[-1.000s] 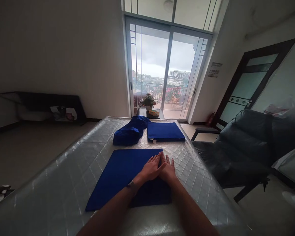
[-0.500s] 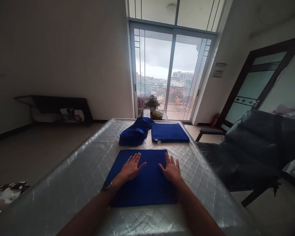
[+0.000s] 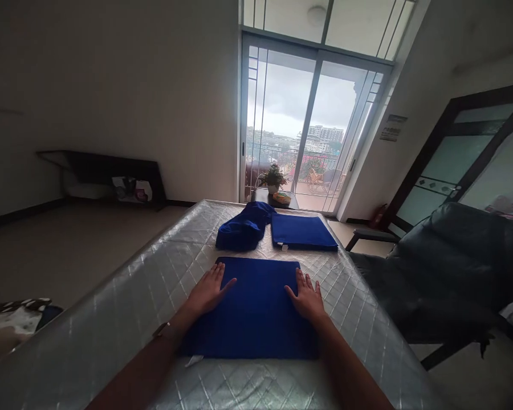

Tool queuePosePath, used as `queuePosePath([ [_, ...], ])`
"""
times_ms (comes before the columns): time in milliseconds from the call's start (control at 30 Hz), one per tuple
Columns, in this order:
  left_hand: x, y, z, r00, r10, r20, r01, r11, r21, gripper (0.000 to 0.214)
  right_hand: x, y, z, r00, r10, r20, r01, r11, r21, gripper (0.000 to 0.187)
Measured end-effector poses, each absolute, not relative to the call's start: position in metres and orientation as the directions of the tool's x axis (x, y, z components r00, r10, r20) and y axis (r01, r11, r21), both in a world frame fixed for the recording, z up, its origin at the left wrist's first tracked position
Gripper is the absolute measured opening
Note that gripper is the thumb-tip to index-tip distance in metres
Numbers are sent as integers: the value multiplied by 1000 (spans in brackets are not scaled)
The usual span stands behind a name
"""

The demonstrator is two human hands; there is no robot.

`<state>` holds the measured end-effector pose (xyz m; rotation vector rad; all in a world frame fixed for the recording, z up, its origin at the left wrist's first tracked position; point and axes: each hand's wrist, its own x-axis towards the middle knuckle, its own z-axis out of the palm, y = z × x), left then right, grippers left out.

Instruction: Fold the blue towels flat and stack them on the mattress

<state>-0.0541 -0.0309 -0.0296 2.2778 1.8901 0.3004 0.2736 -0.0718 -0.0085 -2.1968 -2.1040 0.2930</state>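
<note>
A folded blue cloth point(image 3: 256, 307) lies flat on the plastic-wrapped mattress point(image 3: 123, 307) in front of me. My left hand point(image 3: 207, 290) rests palm down on the cloth's left edge, fingers stretched out. My right hand point(image 3: 306, 296) lies flat on its right edge, fingers apart. Neither hand holds anything. Farther back lie a neatly folded blue cloth point(image 3: 302, 232) and, to its left, a crumpled blue cloth point(image 3: 244, 228).
A dark armchair point(image 3: 444, 273) stands close to the mattress's right side. Beyond the far end a small table carries a potted plant point(image 3: 273, 177) before glass balcony doors point(image 3: 308, 125). A low dark shelf point(image 3: 106, 176) lines the left wall.
My hands slid apart from the middle of the cloth out to its left and right edges. The cloth now lies squarer, and the camera has tilted slightly.
</note>
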Motion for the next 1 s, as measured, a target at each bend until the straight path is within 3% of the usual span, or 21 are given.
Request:
queuePosePath([
  [433,-50,-36,-22,181,983,19,957,-181,229,91,268,-86,3,-1,1000,26,998,3,-70,66],
  [867,-54,-31,-32,165,983,79,942,-181,281,87,262,-114,-6,18,995,-94,984,-35,-177,70],
  [1000,-52,-36,-28,174,976,134,957,-199,212,86,262,-113,-6,16,996,-83,978,-33,-208,69],
])
